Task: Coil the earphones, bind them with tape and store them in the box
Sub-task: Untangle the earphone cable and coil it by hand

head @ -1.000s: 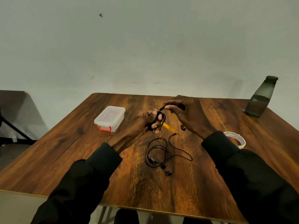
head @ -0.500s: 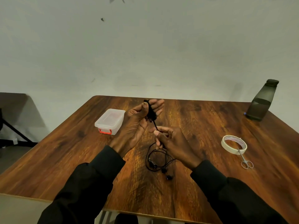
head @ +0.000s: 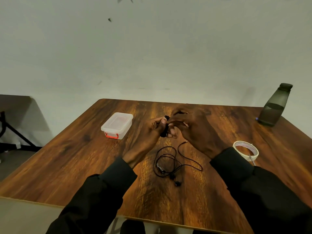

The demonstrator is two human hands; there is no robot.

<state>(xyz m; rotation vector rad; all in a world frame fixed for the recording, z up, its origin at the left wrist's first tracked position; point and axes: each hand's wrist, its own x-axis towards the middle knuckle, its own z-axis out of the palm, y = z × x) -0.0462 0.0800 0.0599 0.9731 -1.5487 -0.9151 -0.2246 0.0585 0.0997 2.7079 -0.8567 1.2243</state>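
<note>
My left hand (head: pixel 148 132) grips a small black coil of earphone cable (head: pixel 165 126) between thumb and fingers, above the middle of the table. My right hand (head: pixel 192 127) is against the same coil from the right, its fingertips pinching at it. A second pair of black earphones (head: pixel 170 164) lies loose and tangled on the wooden table (head: pixel 84 157) below my hands, its plug end near my right wrist. The clear plastic box (head: pixel 117 124) with a red latch stands closed at the left. A roll of white tape (head: pixel 245 150) lies at the right.
A dark grey bottle (head: pixel 275 105) stands at the far right corner. Small scissors (head: pixel 252 160) lean on the tape roll, partly hidden by my right sleeve. A pale wall rises behind the table; a dark stand is at the far left.
My right hand rose from the loose earphones on the table up to the coil in my left hand. My left hand closed its fingers round the coil.
</note>
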